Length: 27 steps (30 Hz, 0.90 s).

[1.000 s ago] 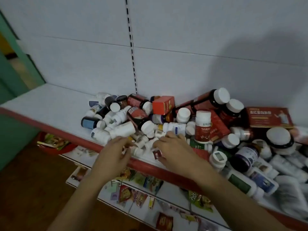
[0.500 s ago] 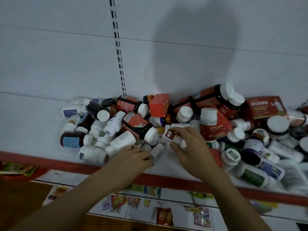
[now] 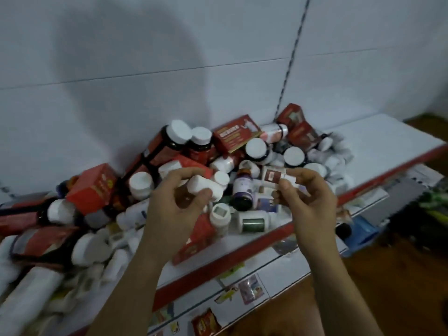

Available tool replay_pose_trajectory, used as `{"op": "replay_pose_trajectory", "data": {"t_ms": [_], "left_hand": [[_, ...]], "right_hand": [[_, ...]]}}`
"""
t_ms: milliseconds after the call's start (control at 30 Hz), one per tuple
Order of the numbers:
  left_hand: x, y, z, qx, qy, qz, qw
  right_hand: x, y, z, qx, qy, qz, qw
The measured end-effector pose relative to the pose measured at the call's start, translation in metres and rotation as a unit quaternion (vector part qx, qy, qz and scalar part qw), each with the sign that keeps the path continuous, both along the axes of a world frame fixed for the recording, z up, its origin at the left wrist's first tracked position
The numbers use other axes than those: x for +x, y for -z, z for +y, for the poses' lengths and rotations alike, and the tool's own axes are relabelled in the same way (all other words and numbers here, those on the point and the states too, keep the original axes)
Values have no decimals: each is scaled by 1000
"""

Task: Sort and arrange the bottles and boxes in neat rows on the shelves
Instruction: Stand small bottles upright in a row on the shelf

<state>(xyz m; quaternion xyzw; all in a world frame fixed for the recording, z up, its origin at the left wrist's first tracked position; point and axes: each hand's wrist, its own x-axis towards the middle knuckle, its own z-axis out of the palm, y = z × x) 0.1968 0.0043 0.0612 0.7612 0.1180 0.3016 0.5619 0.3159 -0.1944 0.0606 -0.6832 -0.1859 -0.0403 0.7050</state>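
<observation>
White bottle gripped in curled left hand. Red-labelled bottle pinched by right hand, at its 3 o'clock. Pile heaped on shelf at 12 o'clock.

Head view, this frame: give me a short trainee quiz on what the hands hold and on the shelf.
1. True or false: the left hand holds nothing.
2. Pick one: the label on the labelled bottle pinched in the right hand is A) green, B) dark red, C) blue.
3. Fill in: the front edge of the shelf is coloured ___.

Key: 1 false, it grips a plain white bottle; 2 B; 3 red.
</observation>
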Motion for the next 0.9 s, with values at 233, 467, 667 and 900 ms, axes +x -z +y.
{"op": "replay_pose_trajectory", "data": {"t_ms": [233,467,667,900], "left_hand": [[121,-3,-106,-4,64,-2,998],[259,-1,-230,0,102,16,995],[384,-15,-276,49,143,51,987],[547,-42,-280,173,166,82,967]], "right_hand": [[106,35,-133,175,96,178,964],[222,38,-271,134,125,233,955],[317,29,-336,100,142,233,957],[437,48,-353,135,138,251,949]]}}
